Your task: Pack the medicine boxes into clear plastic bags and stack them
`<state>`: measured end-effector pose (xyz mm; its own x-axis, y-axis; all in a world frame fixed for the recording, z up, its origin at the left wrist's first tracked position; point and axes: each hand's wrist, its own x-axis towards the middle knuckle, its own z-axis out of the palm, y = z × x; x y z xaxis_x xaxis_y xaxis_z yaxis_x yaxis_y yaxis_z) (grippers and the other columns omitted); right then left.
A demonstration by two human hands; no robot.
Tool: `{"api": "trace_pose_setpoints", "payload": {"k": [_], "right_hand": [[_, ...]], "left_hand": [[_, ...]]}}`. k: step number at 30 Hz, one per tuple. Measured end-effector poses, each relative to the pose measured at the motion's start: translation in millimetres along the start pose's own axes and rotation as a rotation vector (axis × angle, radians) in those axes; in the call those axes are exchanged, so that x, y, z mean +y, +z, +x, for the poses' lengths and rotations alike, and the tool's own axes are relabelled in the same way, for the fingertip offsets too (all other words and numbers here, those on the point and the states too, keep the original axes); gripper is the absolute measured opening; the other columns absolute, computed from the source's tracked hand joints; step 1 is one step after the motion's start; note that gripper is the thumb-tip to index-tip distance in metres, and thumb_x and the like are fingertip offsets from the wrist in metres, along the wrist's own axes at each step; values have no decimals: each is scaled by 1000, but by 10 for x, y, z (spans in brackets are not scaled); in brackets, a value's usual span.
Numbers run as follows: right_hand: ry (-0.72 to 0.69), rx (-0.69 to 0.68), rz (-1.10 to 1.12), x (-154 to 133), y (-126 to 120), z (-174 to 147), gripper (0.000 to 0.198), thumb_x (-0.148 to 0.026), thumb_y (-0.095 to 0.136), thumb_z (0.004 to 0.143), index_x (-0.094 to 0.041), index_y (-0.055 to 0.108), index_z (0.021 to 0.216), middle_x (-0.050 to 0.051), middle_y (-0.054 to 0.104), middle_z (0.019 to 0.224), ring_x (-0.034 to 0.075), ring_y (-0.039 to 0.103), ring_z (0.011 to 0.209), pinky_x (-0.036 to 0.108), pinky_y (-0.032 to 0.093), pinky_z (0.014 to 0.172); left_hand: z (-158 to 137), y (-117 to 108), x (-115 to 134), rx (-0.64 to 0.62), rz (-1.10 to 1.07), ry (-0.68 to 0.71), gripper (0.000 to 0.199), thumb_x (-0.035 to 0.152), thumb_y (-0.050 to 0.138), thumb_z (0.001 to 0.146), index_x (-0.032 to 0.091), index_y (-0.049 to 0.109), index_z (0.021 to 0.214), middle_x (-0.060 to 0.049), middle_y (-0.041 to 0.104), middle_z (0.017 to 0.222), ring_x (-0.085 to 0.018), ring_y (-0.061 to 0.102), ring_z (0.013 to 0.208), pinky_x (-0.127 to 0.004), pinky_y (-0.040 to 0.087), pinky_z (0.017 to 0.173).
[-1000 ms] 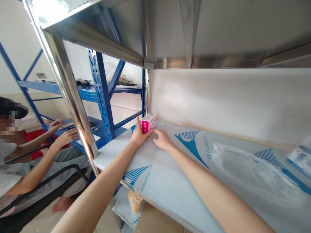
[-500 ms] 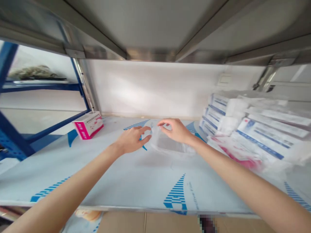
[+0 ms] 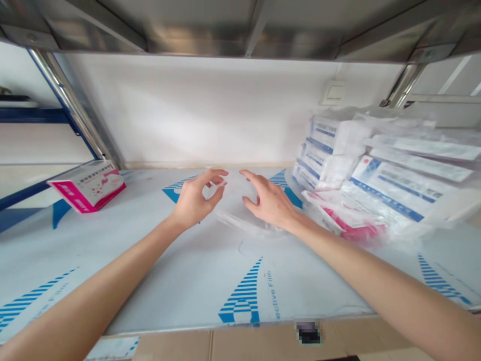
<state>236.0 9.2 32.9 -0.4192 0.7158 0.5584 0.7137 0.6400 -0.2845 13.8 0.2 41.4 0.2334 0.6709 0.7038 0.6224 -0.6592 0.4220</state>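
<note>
A clear, colourless plastic piece (image 3: 244, 223), perhaps a bag or a thin tray, lies on the film-covered shelf, blurred and hard to tell from the surface. My left hand (image 3: 197, 198) hovers at its left edge, fingers curved and thumb apart, with nothing visible between them. On the other side, my right hand (image 3: 268, 200) reaches over the plastic with index finger and thumb spread. The two hands face each other with a small gap between the fingertips. Whether either hand touches the plastic cannot be made out.
A pink and white box (image 3: 93, 185) stands at the left. Stacked at the right are several white and blue packages (image 3: 398, 185) in clear wrap, with a pink and white packet (image 3: 349, 220) before them. A metal shelf (image 3: 203, 30) hangs overhead; a metal post (image 3: 67, 100) rises at left.
The view has shifted, so the boxes sit further left and higher. My right hand has opened from a near pinch, its fingers now spread. The left hand stays at the plastic's left side.
</note>
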Motion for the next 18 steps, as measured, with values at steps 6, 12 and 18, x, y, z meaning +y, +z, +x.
{"api": "trace_pose_setpoints", "payload": {"k": [6, 12, 18], "right_hand": [[-223, -16, 193, -114, -67, -22, 61, -17, 59, 87, -34, 46, 144, 2, 68, 125, 19, 67, 93, 37, 54, 90], [78, 161, 603, -107, -79, 23, 12, -32, 60, 89, -24, 67, 94, -2, 70, 80, 14, 65, 65, 28, 54, 67], [472, 280, 1216, -4, -170, 117, 12, -32, 63, 79, -25, 62, 88, -1, 70, 93, 17, 68, 81, 33, 59, 75]], "left_hand": [[-193, 60, 162, -126, 18, 341, 15, 29, 58, 93, 24, 61, 107, -7, 69, 106, -23, 63, 106, -41, 51, 96], [-146, -26, 137, -160, -440, 100, 47, 37, 68, 86, 23, 51, 127, -12, 58, 129, -27, 57, 121, -45, 49, 103], [-86, -62, 30, -339, -625, -148, 18, 36, 68, 87, 19, 68, 82, -7, 69, 93, -23, 65, 99, -42, 50, 97]]}}
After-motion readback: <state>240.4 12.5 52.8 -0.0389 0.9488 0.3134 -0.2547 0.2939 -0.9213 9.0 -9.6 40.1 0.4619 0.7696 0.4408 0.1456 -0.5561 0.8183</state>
